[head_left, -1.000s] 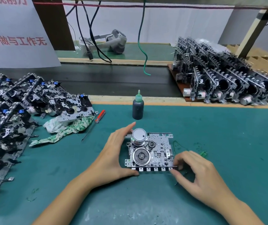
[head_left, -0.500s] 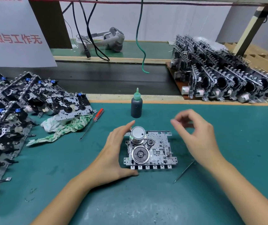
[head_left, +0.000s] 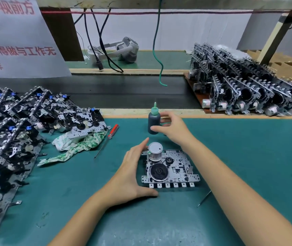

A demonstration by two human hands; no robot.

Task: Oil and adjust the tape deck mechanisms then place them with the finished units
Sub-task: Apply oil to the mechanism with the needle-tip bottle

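Tape deck mechanism (head_left: 175,167), lay where at that moment? (A)

Lay flat on the green tabletop (head_left: 248,157), close in front of the person, motor can (head_left: 155,150) up at the far left corner. Was steadied by the left hand (head_left: 132,173): fingers straight along the left edge, thumb at the near left corner, spread and pressing, not curled round anything. (B)

And the right hand (head_left: 173,129)? (A)

Was reached past the mechanism to the oil bottle (head_left: 153,123). Thumb tip seemed to touch the lower part of the dark body; the other fingers were spread and curved just beside the upper right side. Was not yet closed round it, by my judgement. (B)

Stood which way, the bottle? (A)

Upright, long axis vertical, green nozzle on top. Stood straight beyond the mechanism and just left of the right palm, so probably needed only a closing of thumb and fingers from the right, then a lift back toward the person. Was much nearer to the right hand than to the left. (B)

And after the oiling? (A)

Cannot say. Saw only the finished units (head_left: 248,89) in rows at the far right, well apart from the mechanism, on the right arm's side. (B)
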